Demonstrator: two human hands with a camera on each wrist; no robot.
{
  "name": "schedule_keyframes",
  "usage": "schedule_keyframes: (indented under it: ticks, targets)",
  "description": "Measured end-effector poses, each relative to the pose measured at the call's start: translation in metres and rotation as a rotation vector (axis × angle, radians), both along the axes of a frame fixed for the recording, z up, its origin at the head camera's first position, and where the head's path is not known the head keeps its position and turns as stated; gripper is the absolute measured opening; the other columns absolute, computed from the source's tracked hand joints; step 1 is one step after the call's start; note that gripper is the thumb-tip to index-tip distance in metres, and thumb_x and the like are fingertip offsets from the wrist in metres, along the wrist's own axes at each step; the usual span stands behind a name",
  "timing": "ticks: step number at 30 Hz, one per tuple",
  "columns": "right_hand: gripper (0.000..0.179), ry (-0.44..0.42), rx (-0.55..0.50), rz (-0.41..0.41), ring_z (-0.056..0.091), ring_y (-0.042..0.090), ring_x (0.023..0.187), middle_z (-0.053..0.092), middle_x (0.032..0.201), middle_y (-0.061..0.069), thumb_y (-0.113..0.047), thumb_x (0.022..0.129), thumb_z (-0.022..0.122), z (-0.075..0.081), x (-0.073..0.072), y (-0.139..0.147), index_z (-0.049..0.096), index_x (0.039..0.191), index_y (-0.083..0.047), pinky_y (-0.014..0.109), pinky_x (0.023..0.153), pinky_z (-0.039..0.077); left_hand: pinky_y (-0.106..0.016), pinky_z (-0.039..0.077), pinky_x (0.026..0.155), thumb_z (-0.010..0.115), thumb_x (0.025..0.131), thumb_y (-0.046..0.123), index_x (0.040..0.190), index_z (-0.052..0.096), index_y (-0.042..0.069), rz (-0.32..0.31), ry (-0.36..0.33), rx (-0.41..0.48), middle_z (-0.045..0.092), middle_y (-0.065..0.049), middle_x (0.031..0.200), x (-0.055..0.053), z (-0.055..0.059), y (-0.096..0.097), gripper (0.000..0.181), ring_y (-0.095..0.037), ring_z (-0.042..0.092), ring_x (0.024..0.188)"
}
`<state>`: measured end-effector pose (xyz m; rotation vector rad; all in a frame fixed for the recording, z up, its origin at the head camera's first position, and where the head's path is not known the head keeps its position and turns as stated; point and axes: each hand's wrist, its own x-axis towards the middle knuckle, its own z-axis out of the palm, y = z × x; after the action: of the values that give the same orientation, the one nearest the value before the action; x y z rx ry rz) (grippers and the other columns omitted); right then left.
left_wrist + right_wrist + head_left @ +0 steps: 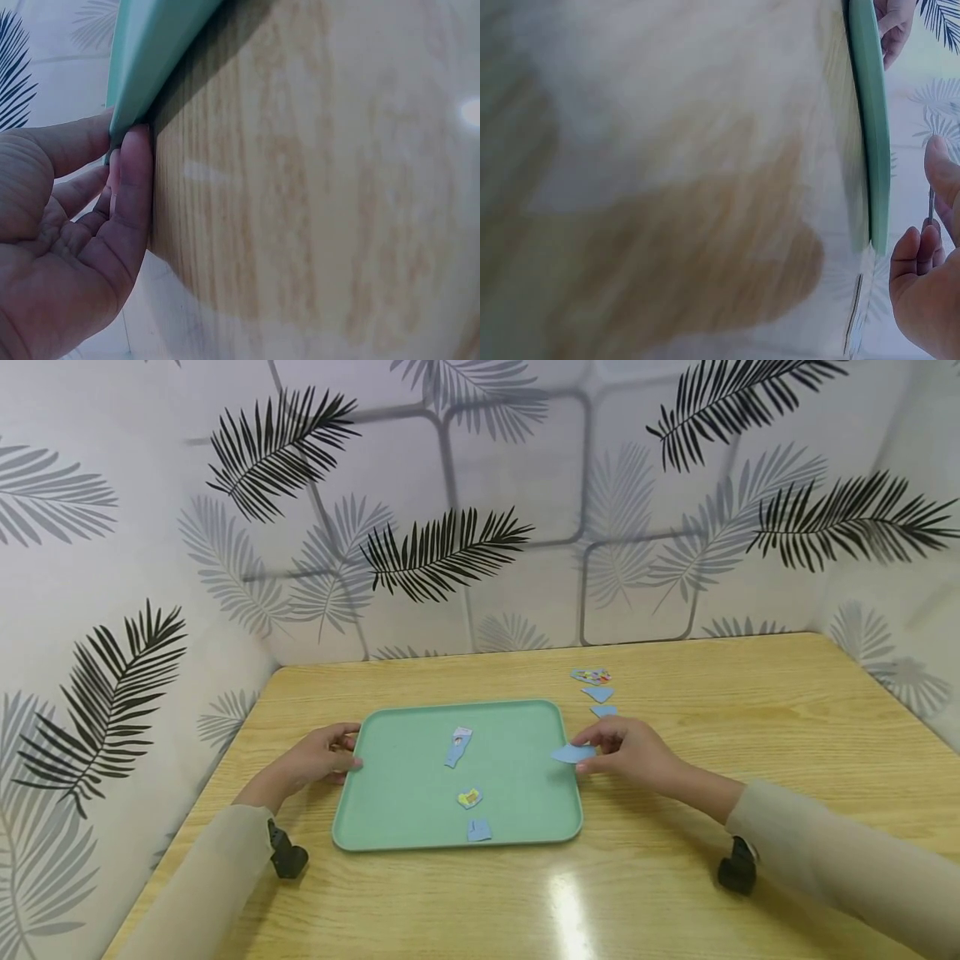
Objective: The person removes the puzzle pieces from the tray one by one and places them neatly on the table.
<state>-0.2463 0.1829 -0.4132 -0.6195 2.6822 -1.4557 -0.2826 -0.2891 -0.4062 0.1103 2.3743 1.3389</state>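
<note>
My left hand (318,758) grips the left rim of a mint-green tray (405,777), which lies on the table. In the left wrist view the thumb and fingers (135,169) pinch the tray's edge. A flat light-blue puzzle piece (573,753) is pinched between the thumb and fingers of my right hand (633,756), just over the tray's right rim. The right wrist view shows that piece (931,204) edge-on. Inside the tray lie a long blue piece with a small print (458,747), a yellow-printed piece (470,798) and a plain blue piece (478,830), all apart.
Beyond the right hand, a colourful printed piece (592,676) and two blue pieces (598,693) lie in a column on the wooden table (750,710). A leaf-patterned wall (525,602) borders the table at the back and sides.
</note>
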Motion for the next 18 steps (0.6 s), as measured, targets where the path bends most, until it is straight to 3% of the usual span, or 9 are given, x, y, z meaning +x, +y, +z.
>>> schedule_keyframes:
  ticks: [8, 18]
  targets:
    - [0.031, -0.002, 0.046, -0.059, 0.046, 0.018, 0.074, 0.059, 0.083, 0.003, -0.018, 0.074, 0.086, -0.007, -0.002, 0.022, 0.076, 0.101, -0.008, 0.024, 0.06, 0.039, -0.033, 0.051, 0.072, 0.063, 0.093, 0.004, 0.15, 0.03, -0.001, 0.001, -0.007, 0.008, 0.04, -0.015, 0.113, -0.001, 0.001, 0.001, 0.065, -0.024, 0.046, 0.093]
    - [0.033, -0.031, 0.109, -0.092, 0.05, 0.02, 0.079, 0.063, 0.093, 0.005, -0.021, 0.075, 0.085, -0.004, 0.001, 0.042, 0.076, 0.103, -0.008, 0.026, 0.064, 0.043, -0.034, 0.052, 0.073, 0.063, 0.093, 0.004, 0.15, 0.029, -0.002, 0.002, -0.004, 0.008, 0.041, -0.016, 0.113, 0.0, 0.001, 0.001, 0.066, -0.024, 0.046, 0.093]
